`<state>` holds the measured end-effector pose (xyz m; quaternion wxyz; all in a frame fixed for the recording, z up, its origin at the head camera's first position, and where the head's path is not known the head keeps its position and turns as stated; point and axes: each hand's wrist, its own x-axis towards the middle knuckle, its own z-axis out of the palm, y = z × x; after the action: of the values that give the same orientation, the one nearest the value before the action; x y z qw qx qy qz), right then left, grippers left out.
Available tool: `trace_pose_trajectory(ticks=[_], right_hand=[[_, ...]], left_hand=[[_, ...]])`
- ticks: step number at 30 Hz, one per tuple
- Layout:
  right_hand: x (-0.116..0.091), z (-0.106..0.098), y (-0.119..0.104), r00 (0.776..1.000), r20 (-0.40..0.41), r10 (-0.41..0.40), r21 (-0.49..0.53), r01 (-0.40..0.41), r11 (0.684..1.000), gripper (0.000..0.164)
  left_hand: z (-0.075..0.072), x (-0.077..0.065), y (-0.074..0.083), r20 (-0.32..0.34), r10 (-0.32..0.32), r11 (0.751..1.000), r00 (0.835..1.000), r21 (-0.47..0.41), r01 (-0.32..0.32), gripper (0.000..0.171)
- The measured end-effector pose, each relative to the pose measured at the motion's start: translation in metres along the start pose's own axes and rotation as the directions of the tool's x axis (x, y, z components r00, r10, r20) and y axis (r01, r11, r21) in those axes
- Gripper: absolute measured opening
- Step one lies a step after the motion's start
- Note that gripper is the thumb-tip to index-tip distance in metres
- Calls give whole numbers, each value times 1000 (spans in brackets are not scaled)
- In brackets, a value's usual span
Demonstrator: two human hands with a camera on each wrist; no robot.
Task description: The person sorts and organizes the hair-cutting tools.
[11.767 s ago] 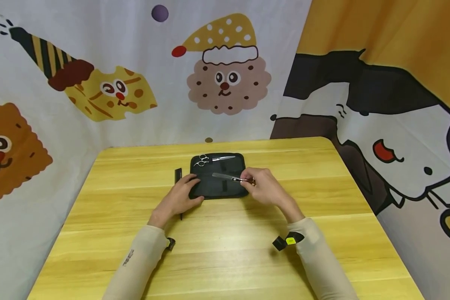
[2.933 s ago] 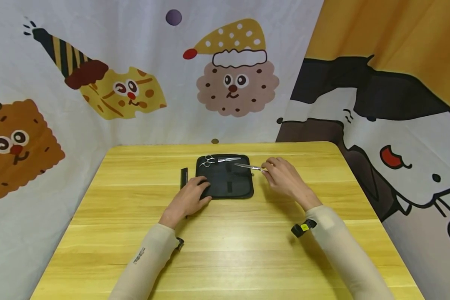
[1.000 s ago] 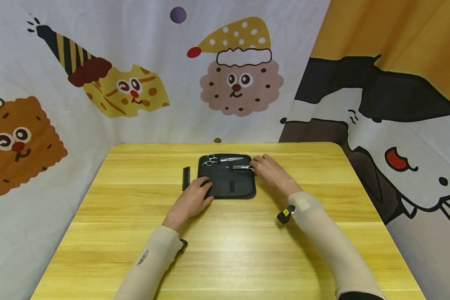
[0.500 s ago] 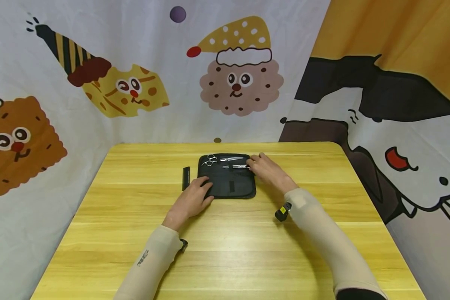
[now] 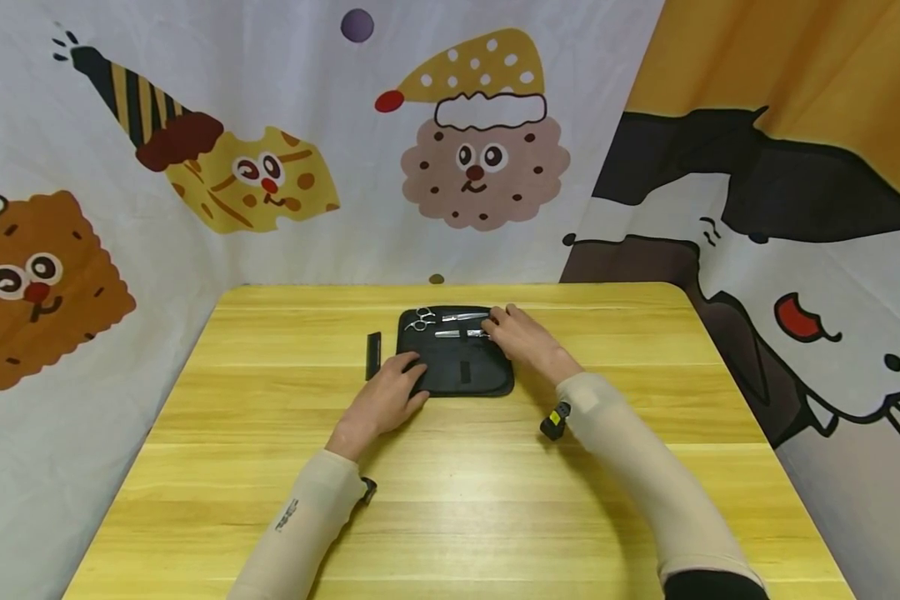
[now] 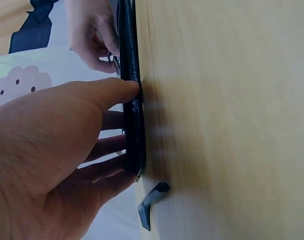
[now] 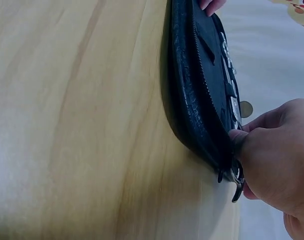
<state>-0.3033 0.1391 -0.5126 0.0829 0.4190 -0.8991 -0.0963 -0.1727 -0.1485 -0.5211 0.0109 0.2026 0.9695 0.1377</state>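
Note:
A black zip case (image 5: 438,379) lies spread on the wooden table. My left hand (image 5: 386,394) rests on its near left corner, fingers extended over the rim; in the left wrist view the thumb (image 6: 124,90) presses the front edge. At the case's far right, my right hand (image 5: 521,336) pinches a pair of silver scissors (image 5: 448,334) by the handle end, which the fingers mostly hide. The blades point left and pass through a black elastic strap (image 5: 463,333). Another pair of silver scissors (image 5: 422,320) lies behind, along the case's back edge.
A black comb (image 5: 373,357) lies on the table just left of the case, partly behind the left hand. Zip pulls (image 7: 237,185) hang at the case's right corner. A second strap (image 5: 464,372) sits nearer the front. Printed curtains hang behind the table.
My right hand has brought the scissors from above the case's right side down to it, then moved left, sliding the blades further through the strap. The left hand stays in place on the case.

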Motion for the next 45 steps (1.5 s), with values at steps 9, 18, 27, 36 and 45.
trace_pose_trajectory(ticks=[9,18,27,36,45], right_hand=[[6,1,-4,998,34,62,47,-64,997,29],[11,-2,-11,997,27,79,-78,-76,994,29],[15,0,-22,998,9,55,-146,-53,988,27],[19,-2,-32,999,0,54,-90,-53,994,29],[23,-2,-33,996,-9,84,67,-83,994,29]], left_hand=[[-1,0,0,3,-5,1000,1000,6,5,56],[-1,-1,0,-4,-4,1000,1000,10,4,56],[-1,-1,0,-4,-9,1000,1000,4,9,56],[1,0,1,-2,-5,1000,1000,-4,5,56],[-1,0,2,-5,-3,1000,1000,-6,3,55]])
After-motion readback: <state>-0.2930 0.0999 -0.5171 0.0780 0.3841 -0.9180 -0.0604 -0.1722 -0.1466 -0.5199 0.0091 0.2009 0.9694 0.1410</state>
